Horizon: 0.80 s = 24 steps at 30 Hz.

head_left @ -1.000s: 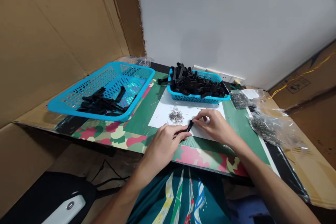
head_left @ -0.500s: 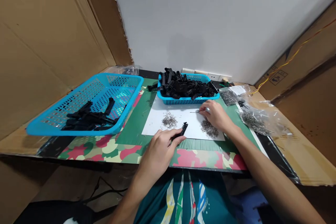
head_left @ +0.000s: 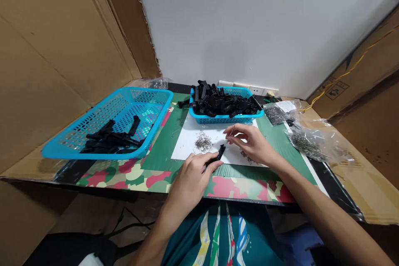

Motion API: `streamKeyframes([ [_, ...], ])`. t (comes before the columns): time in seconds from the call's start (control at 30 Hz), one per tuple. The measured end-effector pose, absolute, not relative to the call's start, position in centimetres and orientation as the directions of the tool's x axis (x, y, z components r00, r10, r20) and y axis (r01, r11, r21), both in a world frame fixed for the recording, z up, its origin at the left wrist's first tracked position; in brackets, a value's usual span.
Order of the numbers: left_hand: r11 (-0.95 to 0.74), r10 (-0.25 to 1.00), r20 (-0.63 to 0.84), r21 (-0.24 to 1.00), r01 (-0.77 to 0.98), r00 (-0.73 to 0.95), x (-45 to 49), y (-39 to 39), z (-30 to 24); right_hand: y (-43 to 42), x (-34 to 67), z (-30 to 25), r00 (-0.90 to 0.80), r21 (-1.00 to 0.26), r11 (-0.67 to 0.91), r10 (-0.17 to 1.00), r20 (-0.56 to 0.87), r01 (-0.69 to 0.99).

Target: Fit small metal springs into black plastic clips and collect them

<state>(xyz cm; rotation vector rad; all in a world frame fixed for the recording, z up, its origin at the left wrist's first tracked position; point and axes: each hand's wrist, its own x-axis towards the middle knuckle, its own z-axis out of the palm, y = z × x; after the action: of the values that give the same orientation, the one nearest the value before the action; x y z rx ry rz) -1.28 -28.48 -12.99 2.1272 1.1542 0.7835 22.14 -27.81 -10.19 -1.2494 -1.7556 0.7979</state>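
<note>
Left hand [head_left: 190, 171] has the slim black plastic part [head_left: 221, 152] grasped between thumb and fingers, low over the front of a white paper sheet [head_left: 183, 143]. Its long axis slants away from the wearer and a little rightward, so the bare far end pokes out past the grip. And here's the key relation: the right hand [head_left: 251, 141] hovers just beyond that end and to its right, apart from it, nearer to the exposed tip than to anything in the baskets. Those right fingertips are bent close together; something thin seems to show there, too small to call, so I can't tell whether they're holding it.

Around the part, 2 heaps of tiny silvery metal pieces: 1 loose pile [head_left: 203, 141] to its left, and 1 darker pile [head_left: 247, 158] partly hidden under the right hand. Behind sits a small blue plastic basket [head_left: 226, 119], heaped with black parts; over at left, a larger blue plastic basket [head_left: 90, 156] holds fewer. Underneath it all, a green mat [head_left: 163, 149] with a camouflage-patterned edge [head_left: 124, 176]. Clear plastic bags of metal pieces [head_left: 302, 144] lie at right, brown cardboard [head_left: 62, 29] flanks both sides, and a pale wall [head_left: 218, 16] closes the back.
</note>
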Motion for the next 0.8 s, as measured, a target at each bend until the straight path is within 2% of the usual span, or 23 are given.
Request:
streamKeyframes([
  [0.2, -0.437, 0.869, 0.189, 0.728, 0.528, 0.458, -1.17, -28.41, -12.89, -27.83, 21.41, -10.36, -0.147, -0.907, 0.22, 0.973, 0.178, 0.358],
  [0.37, -0.43, 0.873, 0.184, 0.727, 0.535, 0.452, -1.13, -28.44, -12.89, -27.87, 21.45, -10.58, -0.129, -0.935, 0.207, 0.976, 0.176, 0.29],
  [0.63, -0.435, 0.867, 0.193, 0.742, 0.51, 0.459, -1.14, -28.45, -13.16, -27.83, 21.47, -10.66, -0.09, -0.922, 0.185, 0.982, 0.164, 0.34],
  [0.8, -0.396, 0.879, 0.15, 0.758, 0.518, 0.452, -1.07, -28.53, -12.83, -27.88, 21.49, -10.84, -0.072, -0.916, 0.191, 0.982, 0.177, 0.353],
])
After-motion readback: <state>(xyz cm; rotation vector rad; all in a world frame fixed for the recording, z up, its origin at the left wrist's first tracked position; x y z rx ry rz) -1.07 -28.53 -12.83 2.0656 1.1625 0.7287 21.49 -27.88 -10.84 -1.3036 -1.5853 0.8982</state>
